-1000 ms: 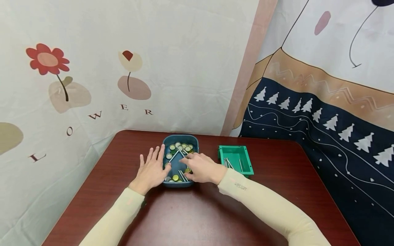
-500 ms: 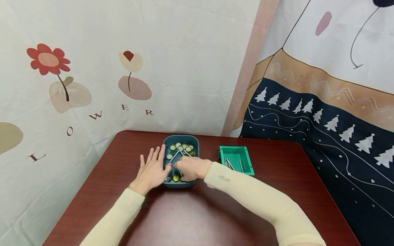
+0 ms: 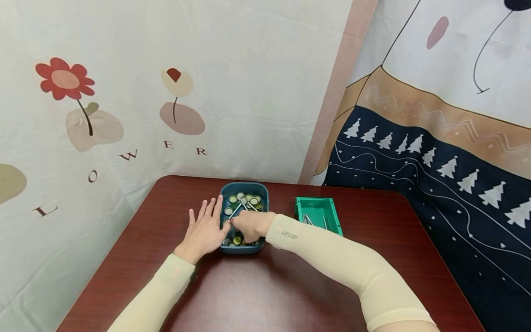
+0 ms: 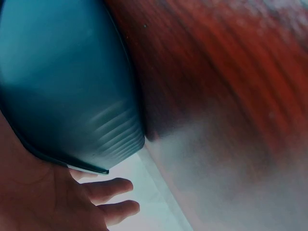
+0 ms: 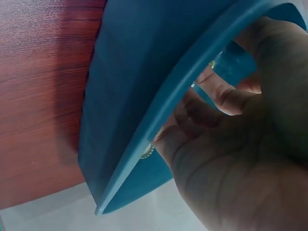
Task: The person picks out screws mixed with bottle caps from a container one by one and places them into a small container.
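A dark blue plastic bin (image 3: pixel 242 250) holds gold, silver and dark green bottle caps (image 3: pixel 237 240) and several silver nail-like metal rods (image 3: pixel 235 211). My left hand (image 3: pixel 203 230), fingers spread and straight, rests along its left rim with the thumb over the edge. In the left wrist view that hand touches the outside of the bin (image 4: pixel 72 82). My right hand (image 3: pixel 252 225) reaches over the right rim, fingers bent down among the contents. In the right wrist view a crimped bottle cap (image 5: pixel 149 151) shows beside the fingers. The fingertips are hidden, so I cannot tell what they hold.
To the right of the bin stands a green rectangular box (image 3: pixel 321 203) with several metal rods (image 3: pixel 306 219) in it. Both containers stand on a reddish-brown table (image 3: pixel 244 290), near its back edge. A printed fabric backdrop (image 3: pixel 257 92) hangs behind.
My right hand has moved left and deeper into the bin, its fingers turning downward over the rods at the near end. The left hand has stayed on the rim.
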A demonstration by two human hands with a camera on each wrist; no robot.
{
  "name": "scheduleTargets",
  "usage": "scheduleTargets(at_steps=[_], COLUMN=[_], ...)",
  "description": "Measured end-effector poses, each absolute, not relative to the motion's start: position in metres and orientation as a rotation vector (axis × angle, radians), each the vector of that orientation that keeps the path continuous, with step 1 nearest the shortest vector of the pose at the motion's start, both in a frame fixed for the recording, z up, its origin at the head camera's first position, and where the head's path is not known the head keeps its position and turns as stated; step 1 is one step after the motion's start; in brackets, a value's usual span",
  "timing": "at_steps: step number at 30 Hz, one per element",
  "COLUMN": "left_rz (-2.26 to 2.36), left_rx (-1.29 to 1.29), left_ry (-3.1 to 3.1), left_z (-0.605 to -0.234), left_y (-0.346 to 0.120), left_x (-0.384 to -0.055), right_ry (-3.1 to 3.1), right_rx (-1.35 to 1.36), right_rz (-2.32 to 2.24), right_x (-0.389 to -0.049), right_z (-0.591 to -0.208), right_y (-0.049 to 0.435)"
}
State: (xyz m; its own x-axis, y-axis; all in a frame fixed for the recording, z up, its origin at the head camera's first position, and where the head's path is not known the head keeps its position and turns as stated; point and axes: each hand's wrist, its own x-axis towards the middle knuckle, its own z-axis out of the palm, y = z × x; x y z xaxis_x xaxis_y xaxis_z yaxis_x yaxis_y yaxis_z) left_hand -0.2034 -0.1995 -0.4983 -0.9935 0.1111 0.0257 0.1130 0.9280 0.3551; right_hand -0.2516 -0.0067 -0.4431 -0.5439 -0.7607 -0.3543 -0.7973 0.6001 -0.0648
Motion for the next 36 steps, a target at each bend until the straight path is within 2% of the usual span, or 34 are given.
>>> scheduleTargets(at_steps=[12,23,36], left_rz=[-0.575,-0.577,-0.604], left_rx=[-0.176,-0.172,-0.162], left_ry=[-3.086,-3.094,-3.083], left_z=[-0.498,-0.498,-0.498], left_y=[-0.199,-0.199,-0.199], left_x=[-0.204,-0.204,-0.203], right_ry=[2.416,2.404,2.397], right_rx=[-1.103,-1.173,-1.214], right_rz=[0.100,0.008,-0.302], right_x=[-0.256,-0.263,-0.271], right_z=[-0.444,-0.436,-0.430], right_y=[-0.011,-0.004,0.010])
